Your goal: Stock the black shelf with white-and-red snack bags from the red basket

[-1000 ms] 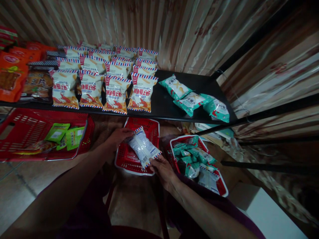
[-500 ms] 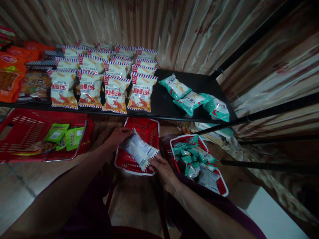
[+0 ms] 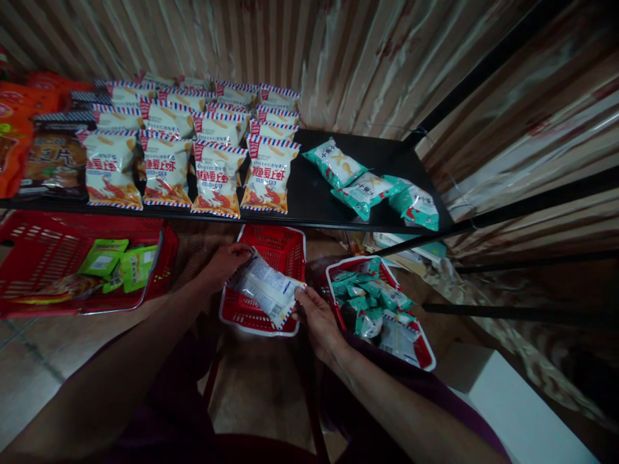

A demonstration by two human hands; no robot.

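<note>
A white snack bag [image 3: 265,288], its printed back facing up, is stretched between my two hands above the middle red basket [image 3: 286,248]. My left hand [image 3: 229,263] pinches its upper left corner, and my right hand [image 3: 314,316] grips its right end. Just beyond, several white bags with red prawn prints [image 3: 215,180] stand in rows on the black shelf [image 3: 314,193]. Three teal snack bags [image 3: 338,164] lie at the shelf's right part.
A red basket [image 3: 169,258] with green packets [image 3: 138,267] stands at the left. Another basket [image 3: 427,351] at the right holds teal bags [image 3: 370,322] and a white one. A white box [image 3: 522,406] sits lower right; black shelf bars [image 3: 532,216] cross the right side.
The view has shifted slightly, so the shelf and baskets appear a little further left. Both hands still hold the bag, which lies slightly flatter.
</note>
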